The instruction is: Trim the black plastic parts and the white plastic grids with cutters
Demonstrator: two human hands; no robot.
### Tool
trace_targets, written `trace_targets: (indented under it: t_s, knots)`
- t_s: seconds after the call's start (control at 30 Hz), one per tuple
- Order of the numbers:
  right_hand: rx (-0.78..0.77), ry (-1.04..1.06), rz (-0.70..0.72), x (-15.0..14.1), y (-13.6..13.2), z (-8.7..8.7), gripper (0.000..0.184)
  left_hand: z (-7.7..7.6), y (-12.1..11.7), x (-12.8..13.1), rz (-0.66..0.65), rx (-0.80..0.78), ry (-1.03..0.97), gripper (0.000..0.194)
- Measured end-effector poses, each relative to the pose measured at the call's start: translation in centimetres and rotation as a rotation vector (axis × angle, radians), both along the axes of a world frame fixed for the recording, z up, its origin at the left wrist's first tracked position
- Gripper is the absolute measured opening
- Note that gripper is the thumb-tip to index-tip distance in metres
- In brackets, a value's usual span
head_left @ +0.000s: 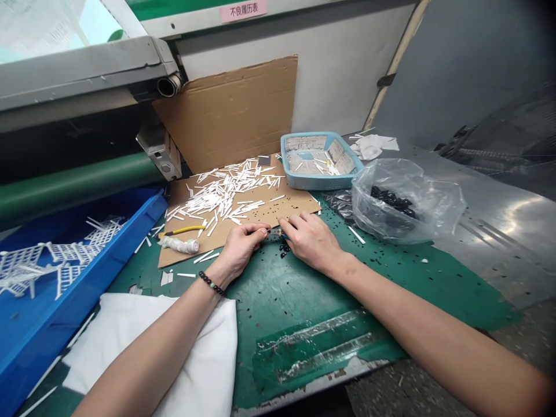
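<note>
Head view: the left hand [240, 246] pinches a piece [268, 233] too small to identify, while the right hand [311, 240] grips a pliers-like tool [277, 232] pointing toward it, over the green bench [269, 301], near loose black bits [284, 248] and the cardboard sheet [260, 215].

Pink label [244, 10] on the pale rail [195, 22] — dark characters, reads 不良履历表. Marks on the basket's lining [306, 143] — too small to read.
</note>
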State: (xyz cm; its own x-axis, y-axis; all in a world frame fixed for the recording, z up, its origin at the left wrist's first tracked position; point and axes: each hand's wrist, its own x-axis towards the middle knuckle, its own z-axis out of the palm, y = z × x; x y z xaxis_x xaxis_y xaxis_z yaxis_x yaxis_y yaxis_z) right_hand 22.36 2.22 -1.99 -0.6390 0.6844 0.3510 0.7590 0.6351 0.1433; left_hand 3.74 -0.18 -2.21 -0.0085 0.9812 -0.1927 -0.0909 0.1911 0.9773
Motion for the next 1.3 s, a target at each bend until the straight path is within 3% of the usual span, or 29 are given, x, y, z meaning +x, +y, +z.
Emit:
trace_targets:
  t_s: [0.23,0.33,0.47,0.6,0.7,0.83,0.93,1.2,1.3]
  knots:
    - [-0.049,0.006,-0.016,-0.1,-0.2,-0.4,0.018,0.1,-0.3,0.0,-0.036,0.003,-0.020,0.030]
    - [-0.075,0.135,-0.021,0.2,0.5,-0.5,0.014,0.4,-0.2,0.1,-0.003,0.000,-0.137,0.028]
    - [-0.011,0.358,-0.072,1.7,2.4,-0.5,0.023,0.8,-0.1,-0.4,-0.007,-0.090,-0.382,0.016]
    - [0.072,0.170,-0.129,3.2,3.3,0.0,0.026,1.4,-0.1,-0.4,-0.115,-0.198,-0.538,0.011]
    - [0.041,0.053,-0.150,3.2,2.9,0.5,0.032,1.5,-0.3,0.4,-0.160,-0.172,-0.299,0.022]
    - [-0.011,0.047,-0.136,2.4,2.3,0.8,0.034,1.0,-0.7,1.5,-0.153,0.132,0.410,0.032]
    - [-0.024,0.064,-0.129,2.1,2.2,0.7,0.033,0.9,-1.1,1.9,-0.180,0.296,0.738,0.025]
    - [-0.020,0.093,-0.120,2.3,2.2,0.6,0.032,1.0,-1.6,2.0,-0.322,0.346,0.947,0.015]
    - [-0.013,0.109,-0.114,2.3,2.3,0.5,0.032,0.9,-1.4,1.9,-0.327,0.302,0.859,0.014]
